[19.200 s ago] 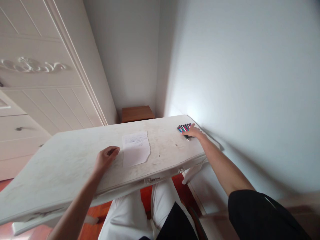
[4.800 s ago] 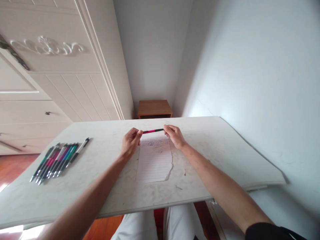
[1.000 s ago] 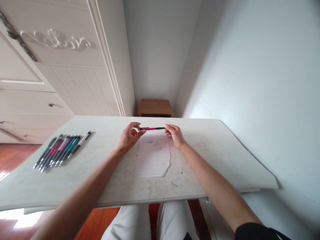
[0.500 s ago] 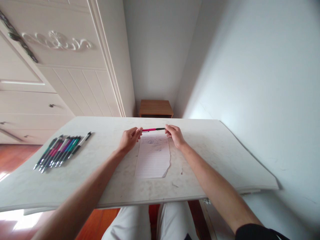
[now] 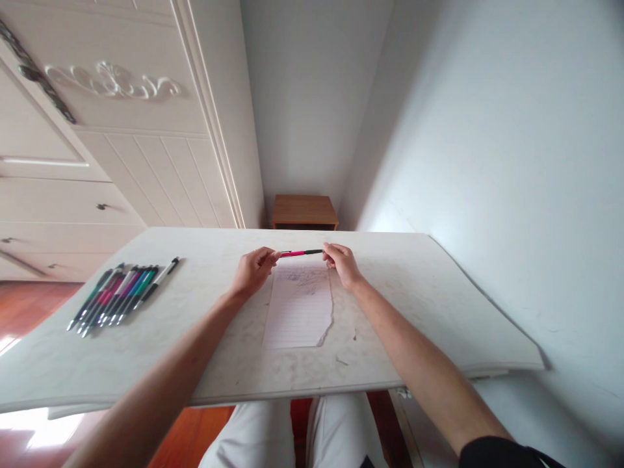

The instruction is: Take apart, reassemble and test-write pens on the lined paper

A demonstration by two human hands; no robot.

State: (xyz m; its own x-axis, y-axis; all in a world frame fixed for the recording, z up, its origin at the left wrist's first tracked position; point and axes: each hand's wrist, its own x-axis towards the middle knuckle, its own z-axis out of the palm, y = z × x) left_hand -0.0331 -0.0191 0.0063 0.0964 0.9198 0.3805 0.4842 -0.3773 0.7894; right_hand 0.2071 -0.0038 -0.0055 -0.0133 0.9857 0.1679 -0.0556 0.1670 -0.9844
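Observation:
A pink and black pen (image 5: 298, 253) is held level between my two hands above the far end of a torn lined sheet of paper (image 5: 298, 309). My left hand (image 5: 252, 271) pinches the pen's pink end with closed fingers. My right hand (image 5: 340, 263) grips the black end, fingers curled. The paper lies flat on the white table (image 5: 429, 305) and carries scribbles near its top. Several coloured pens (image 5: 119, 296) lie side by side on the table at the left, well apart from both hands.
A white panelled wardrobe (image 5: 121, 130) stands at the left behind the table. A small wooden stand (image 5: 303, 211) sits in the corner beyond the table's far edge. A plain wall runs along the right side. My legs in white trousers (image 5: 273, 435) are under the table.
Over the last second my left fingers have closed again on the pen's pink end. The pen stays level above the paper. Much earlier, the pens lay at the right by the wall.

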